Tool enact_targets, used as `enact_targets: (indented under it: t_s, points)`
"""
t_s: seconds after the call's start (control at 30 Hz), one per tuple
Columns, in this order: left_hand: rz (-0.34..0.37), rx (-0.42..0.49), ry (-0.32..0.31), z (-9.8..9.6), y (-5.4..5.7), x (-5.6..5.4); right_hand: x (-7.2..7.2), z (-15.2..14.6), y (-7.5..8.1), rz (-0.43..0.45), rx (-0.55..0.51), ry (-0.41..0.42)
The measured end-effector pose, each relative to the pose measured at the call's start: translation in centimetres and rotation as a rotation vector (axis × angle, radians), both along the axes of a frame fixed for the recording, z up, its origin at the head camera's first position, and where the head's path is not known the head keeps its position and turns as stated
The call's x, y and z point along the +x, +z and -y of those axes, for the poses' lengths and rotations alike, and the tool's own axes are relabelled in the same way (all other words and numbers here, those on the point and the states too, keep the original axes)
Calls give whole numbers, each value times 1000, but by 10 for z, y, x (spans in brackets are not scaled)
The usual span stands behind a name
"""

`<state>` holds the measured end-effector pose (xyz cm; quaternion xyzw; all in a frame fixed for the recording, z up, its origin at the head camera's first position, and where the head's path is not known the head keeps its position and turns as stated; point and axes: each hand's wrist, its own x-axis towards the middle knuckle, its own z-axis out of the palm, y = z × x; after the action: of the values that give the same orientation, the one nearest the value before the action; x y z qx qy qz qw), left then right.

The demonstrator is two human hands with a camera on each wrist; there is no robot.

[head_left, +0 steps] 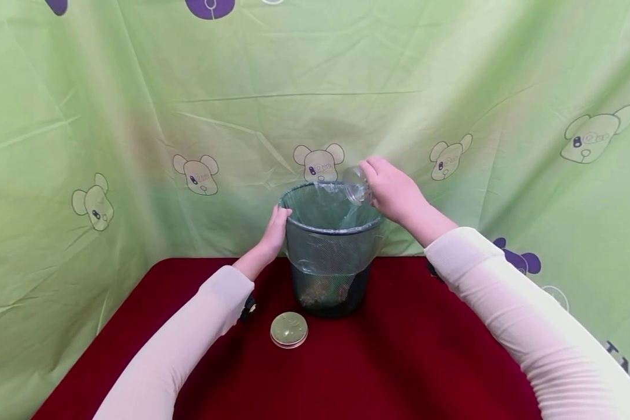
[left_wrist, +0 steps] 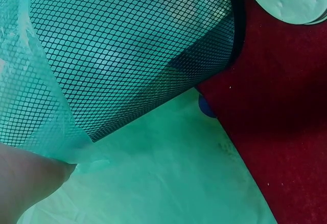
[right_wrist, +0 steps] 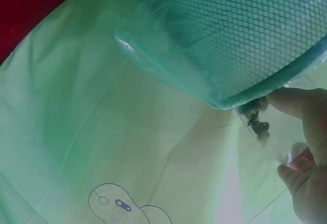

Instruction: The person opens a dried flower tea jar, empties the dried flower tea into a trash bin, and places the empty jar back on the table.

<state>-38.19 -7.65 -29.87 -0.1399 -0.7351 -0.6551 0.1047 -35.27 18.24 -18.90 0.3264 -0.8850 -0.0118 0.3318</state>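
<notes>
A black mesh wastebasket (head_left: 332, 248) stands upright, lined with a translucent green bag (head_left: 315, 204) folded over its rim. My left hand (head_left: 274, 232) grips the basket's left rim through the bag; part of that hand (left_wrist: 33, 180) shows against the liner in the left wrist view. My right hand (head_left: 396, 192) holds a clear jar (head_left: 356, 185) tilted over the right side of the basket's mouth. Dark, shrivelled bits (right_wrist: 255, 120) show inside the jar in the right wrist view. A gold round lid (head_left: 289, 328) lies flat in front of the basket.
A dark red cloth (head_left: 425, 350) covers the table, whose far edge lies just behind the basket. Green curtains (head_left: 231, 116) with printed cartoon heads hang close behind and at both sides. Multicoloured contents (head_left: 322, 291) show through the basket's lower mesh.
</notes>
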Motion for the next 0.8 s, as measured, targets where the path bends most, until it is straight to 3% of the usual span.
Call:
enact_targets:
  t_s: [0.8]
  points:
    - [-11,16,-6,1,-3,-2,-12,7,-11,-226,175,174]
